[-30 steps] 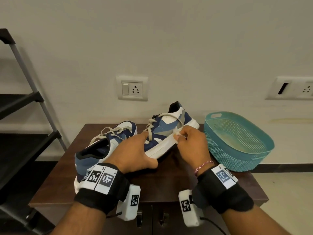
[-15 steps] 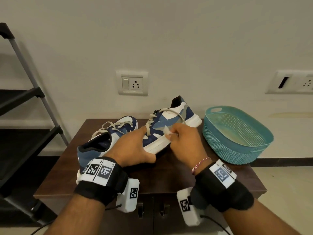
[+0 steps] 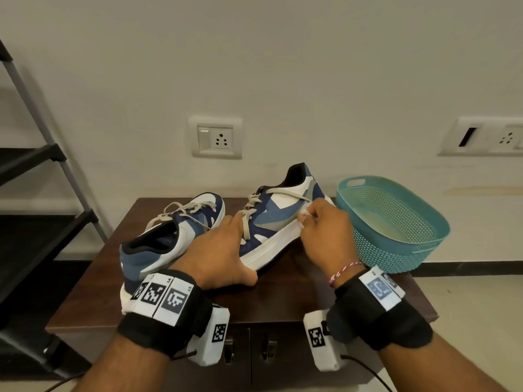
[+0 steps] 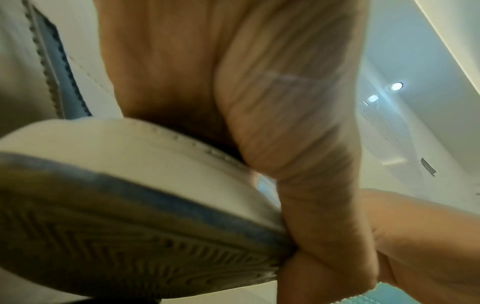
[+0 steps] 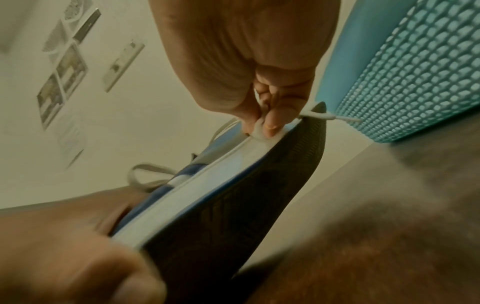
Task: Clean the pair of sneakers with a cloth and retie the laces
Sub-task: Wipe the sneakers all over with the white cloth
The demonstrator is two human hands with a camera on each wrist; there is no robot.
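Blue-and-white sneaker in your hands: the tilted sneaker (image 3: 278, 219) sits at the centre of the head view, toe toward you and heel raised toward the wall, its dark tread showing in both wrist views.
Left hand: your left hand (image 3: 218, 250) wraps the toe end, thumb curled round the white sole edge, fingers clamped over the upper beside the laces (image 3: 249, 215).
Right hand: your right hand (image 3: 325, 233) is just right of centre, its fingers curled and pinching a small white cloth (image 3: 305, 212) against the seam where the upper meets the white sole, near the heel.
Cloth up close: in the right wrist view the cloth (image 5: 259, 128) is bunched between thumb and fingertip, touching the sole's top edge.
Laces: beige, loose, one strand trailing across the sneaker's side toward your right hand.
Second sneaker: the other sneaker (image 3: 169, 241) lies left of centre on the tabletop, heel toward you, laces slack, just beside your left wrist.
Surface: a dark wooden cabinet (image 3: 368, 301) fills the lower middle of the frame.
Basket: a teal perforated basket (image 3: 396, 230) stands on the right of the cabinet, near the held sneaker's heel.
Wall: a switch socket (image 3: 216, 138) is above the sneakers; a second plate is at the right edge.
Far left: a black shelf rack (image 3: 34, 165).
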